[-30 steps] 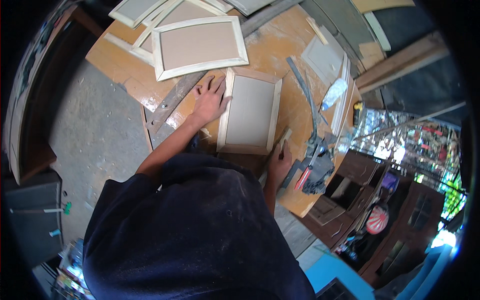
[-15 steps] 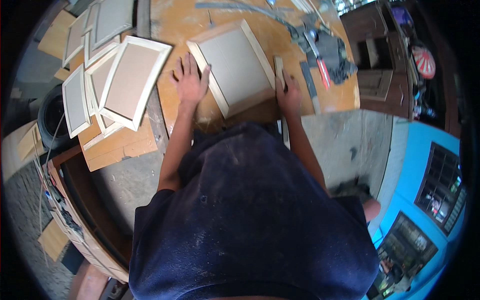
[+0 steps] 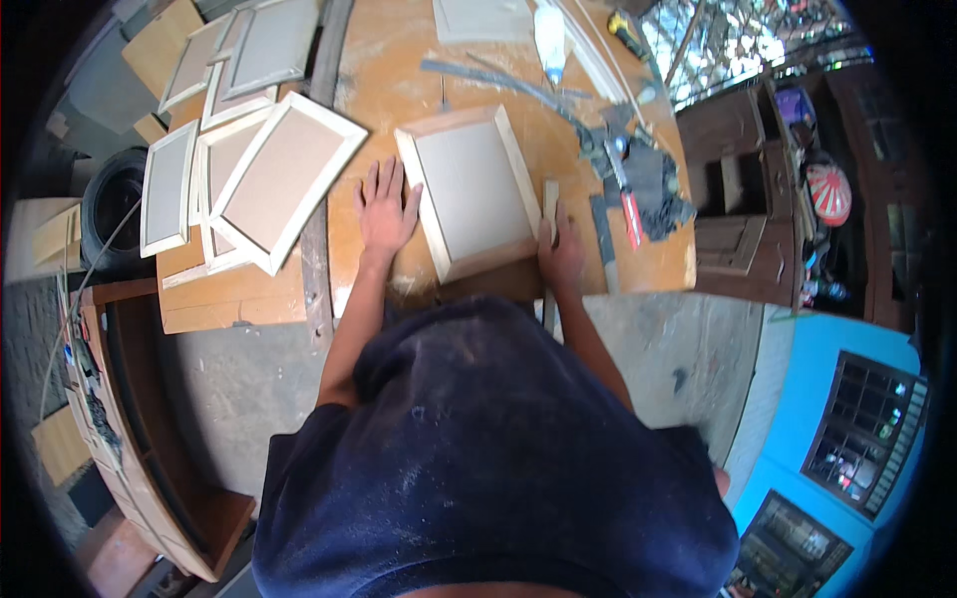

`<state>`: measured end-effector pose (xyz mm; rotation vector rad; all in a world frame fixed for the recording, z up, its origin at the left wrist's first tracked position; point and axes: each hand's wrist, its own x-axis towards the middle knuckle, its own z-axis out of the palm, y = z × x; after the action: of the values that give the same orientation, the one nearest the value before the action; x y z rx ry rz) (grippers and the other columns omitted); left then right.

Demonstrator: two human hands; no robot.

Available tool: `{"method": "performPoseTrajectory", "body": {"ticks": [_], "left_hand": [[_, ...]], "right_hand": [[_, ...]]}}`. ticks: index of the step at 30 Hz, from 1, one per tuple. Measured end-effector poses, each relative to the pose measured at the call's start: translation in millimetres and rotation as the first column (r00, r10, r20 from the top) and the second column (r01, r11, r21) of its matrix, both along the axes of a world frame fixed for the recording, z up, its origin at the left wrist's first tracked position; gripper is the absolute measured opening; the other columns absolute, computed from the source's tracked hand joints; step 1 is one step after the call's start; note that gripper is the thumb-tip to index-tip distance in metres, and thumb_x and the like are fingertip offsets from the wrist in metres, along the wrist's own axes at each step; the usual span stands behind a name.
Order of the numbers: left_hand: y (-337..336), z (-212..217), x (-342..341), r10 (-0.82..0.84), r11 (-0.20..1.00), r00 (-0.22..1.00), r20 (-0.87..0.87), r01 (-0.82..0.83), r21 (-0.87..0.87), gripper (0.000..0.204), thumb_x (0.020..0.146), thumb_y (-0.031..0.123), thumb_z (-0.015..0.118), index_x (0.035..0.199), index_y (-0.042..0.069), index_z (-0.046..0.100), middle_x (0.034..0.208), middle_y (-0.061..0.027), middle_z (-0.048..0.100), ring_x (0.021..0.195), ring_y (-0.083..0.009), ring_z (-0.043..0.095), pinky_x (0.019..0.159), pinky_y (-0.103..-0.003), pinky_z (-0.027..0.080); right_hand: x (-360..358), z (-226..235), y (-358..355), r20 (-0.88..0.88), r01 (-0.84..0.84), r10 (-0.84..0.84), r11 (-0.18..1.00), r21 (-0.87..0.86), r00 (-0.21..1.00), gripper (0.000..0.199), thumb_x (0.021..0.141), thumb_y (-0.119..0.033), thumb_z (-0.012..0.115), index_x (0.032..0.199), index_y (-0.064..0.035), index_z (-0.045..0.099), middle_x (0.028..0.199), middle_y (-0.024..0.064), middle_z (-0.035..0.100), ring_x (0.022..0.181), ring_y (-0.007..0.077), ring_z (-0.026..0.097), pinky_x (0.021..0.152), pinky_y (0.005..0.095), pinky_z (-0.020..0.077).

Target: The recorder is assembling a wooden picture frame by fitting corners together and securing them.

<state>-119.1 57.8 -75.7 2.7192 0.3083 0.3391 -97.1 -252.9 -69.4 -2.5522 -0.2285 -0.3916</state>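
Head view: left hand (image 3: 384, 211) fingers spread flat beside framed panel (image 3: 471, 191); right hand (image 3: 560, 254) fingers clamp wooden strip (image 3: 549, 205).

Woodworking shop, dusty plywood bench (image 3: 419, 60), stacked framed panels (image 3: 249, 149), scattered hand tools (image 3: 628, 189), concrete floor (image 3: 229, 389).

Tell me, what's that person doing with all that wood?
A person leans over an orange workbench. The left hand lies flat beside a framed wooden panel. The right hand holds a thin wooden strip against the panel's other edge. More framed panels are stacked to the left.
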Motion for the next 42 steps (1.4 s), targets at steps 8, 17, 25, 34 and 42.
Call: {"method": "performPoseTrajectory", "body": {"ticks": [8,17,25,34,42], "left_hand": [[-6.6,4.7,-5.5,0.035,0.999,0.999,-0.028,-0.035,-0.02,0.06,0.1,0.045,0.043,0.147,0.007,0.045,0.155,-0.0088,0.041,0.148,-0.0301,0.027,0.12,-0.053,0.014],[-8.1,4.9,0.2,0.054,0.998,0.999,0.003,-0.054,-0.041,0.057,0.099,0.043,0.047,0.142,0.006,0.051,0.153,-0.009,0.044,0.146,-0.0297,0.03,0.119,-0.053,0.015],[-10.4,5.5,1.8,0.068,0.998,0.998,0.004,-0.068,0.01,0.054,0.1,0.041,0.046,0.142,0.007,0.05,0.152,-0.009,0.045,0.145,-0.0307,0.032,0.119,-0.05,0.016],[-7.0,-3.4,0.0,0.064,0.997,0.998,0.028,-0.063,-0.043,0.051,0.101,0.037,0.045,0.143,0.009,0.05,0.152,-0.0068,0.045,0.145,-0.0287,0.032,0.12,-0.05,0.016],[-5.8,0.5,-1.9,0.065,0.996,0.998,0.018,-0.064,-0.058,0.05,0.101,0.037,0.045,0.142,0.008,0.052,0.152,-0.0073,0.046,0.145,-0.0296,0.033,0.12,-0.05,0.017]], "right_hand": [[-4.0,3.7,-2.5,-0.081,-0.044,0.047,0.998,0.042,0.996,0.051,0.099,-0.029,0.056,0.143,-0.0037,0.05,0.098,0.0227,0.058,0.088,0.0404,0.06,0.076,0.0476,0.0497],[-0.8,3.9,-0.9,-0.114,-0.012,0.019,0.998,0.055,0.993,0.051,0.101,-0.033,0.053,0.143,-0.0042,0.049,0.101,0.0226,0.059,0.09,0.0409,0.061,0.077,0.0475,0.0508],[1.5,-9.2,-6.2,-0.061,0.006,-0.006,1.0,-0.001,0.998,0.05,0.1,-0.031,0.056,0.143,-0.0056,0.05,0.092,0.0171,0.056,0.076,0.0306,0.057,0.069,0.0426,0.0486],[-0.8,1.1,-3.5,-0.107,-0.008,0.01,1.0,0.021,0.994,0.051,0.099,-0.031,0.055,0.144,-0.0078,0.049,0.102,0.021,0.058,0.09,0.0394,0.061,0.076,0.048,0.0521],[-2.7,0.4,-1.7,-0.065,-0.005,0.008,0.999,0.047,0.998,0.049,0.099,-0.031,0.057,0.143,-0.0087,0.051,0.098,0.0174,0.058,0.077,0.0329,0.061,0.07,0.0433,0.0509]]}}
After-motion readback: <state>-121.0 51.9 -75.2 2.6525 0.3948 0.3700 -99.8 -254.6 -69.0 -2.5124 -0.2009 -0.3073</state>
